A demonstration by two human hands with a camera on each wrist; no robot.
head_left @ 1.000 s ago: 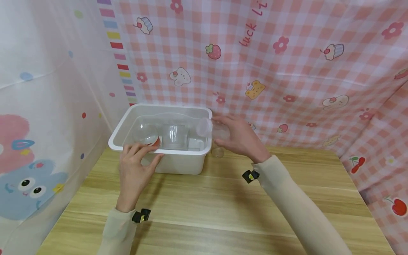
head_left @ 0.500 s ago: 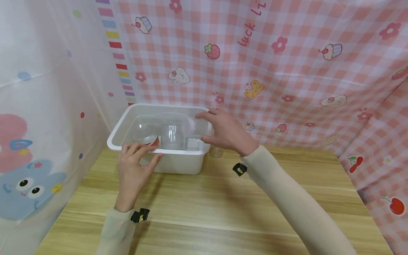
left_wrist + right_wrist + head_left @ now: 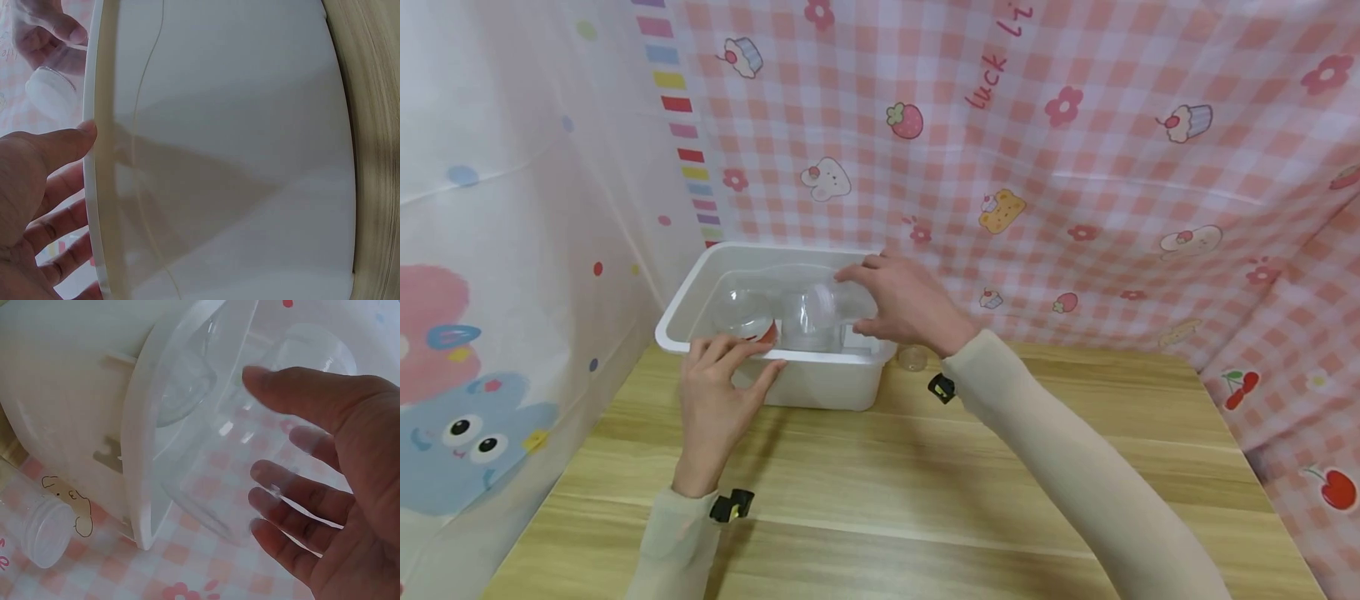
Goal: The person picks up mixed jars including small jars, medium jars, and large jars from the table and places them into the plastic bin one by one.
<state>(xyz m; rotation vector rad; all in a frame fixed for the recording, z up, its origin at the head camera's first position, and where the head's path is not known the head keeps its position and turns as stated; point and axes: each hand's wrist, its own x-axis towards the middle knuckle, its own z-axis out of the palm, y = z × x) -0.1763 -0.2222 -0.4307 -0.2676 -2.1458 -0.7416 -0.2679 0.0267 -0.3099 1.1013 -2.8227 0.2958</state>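
Right hand (image 3: pixel 904 302) grip clamped on clear bottle (image 3: pixel 835 302) over white bin (image 3: pixel 820 385), left hand (image 3: pixel 718 392) fingers relaxed on rim

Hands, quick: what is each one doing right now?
Left hand: open, fingers resting on the white tub rim.
Right hand: holding a clear plastic bottle over the tub.

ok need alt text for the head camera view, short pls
A person's right hand holds a clear plastic cup on its side over a white bin on a wooden table. The left hand rests on the bin's near rim. Pink checked cloth hangs behind.
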